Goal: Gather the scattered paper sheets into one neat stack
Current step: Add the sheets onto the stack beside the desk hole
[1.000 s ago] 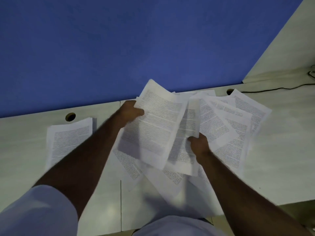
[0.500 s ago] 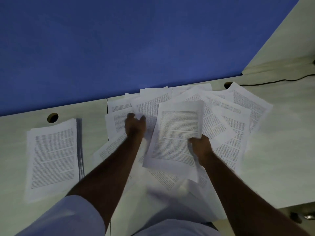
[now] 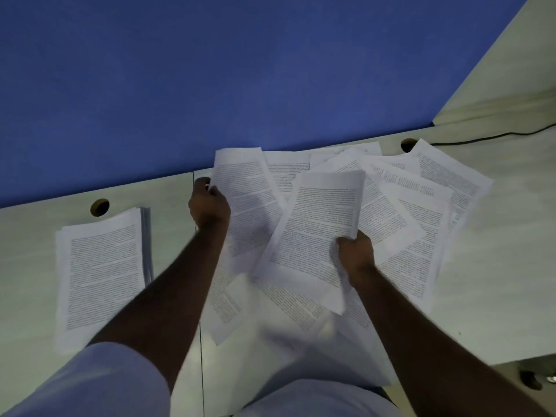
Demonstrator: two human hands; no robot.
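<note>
Resting at far left on the surface [image 3: 511, 236], the finished stack [image 3: 100, 272] lies squared. My left hand [image 3: 207, 206], empty and flat on the scattered sheets [image 3: 415, 224] half a second ago, now pinches the edge of one sheet [image 3: 246, 200], lifting it. My right hand [image 3: 355, 251] keeps its closed grip on the collected bundle [image 3: 313, 236]. Judgement: gathering continues; many sheets remain loose.

Print on all sheets [image 3: 403, 236] too small to read. Forearms cover part of the loose pile. Stack [image 3: 99, 275] near edge blurred, sheet count unclear. Cable [image 3: 493, 136] cut off by the right edge.
</note>
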